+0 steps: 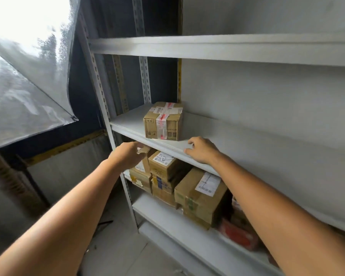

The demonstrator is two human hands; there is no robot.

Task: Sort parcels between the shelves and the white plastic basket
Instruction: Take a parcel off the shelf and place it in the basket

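Fingers of the left hand [127, 155] pinch the top of a thin parcel [146, 161] on the lower shelf [157, 216], the right hand [201, 150] lies loose on the edge [167, 147] above — best drawn straight out nearward, clear of the box [161, 166] right of it.

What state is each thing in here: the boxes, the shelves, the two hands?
Taped box: sealed, upright, alone on the middle shelf.
Stacked boxes: closed, piled on the lower shelf.
Left hand: grips the tall box by its top.
Right hand: rests on the middle shelf's front edge.
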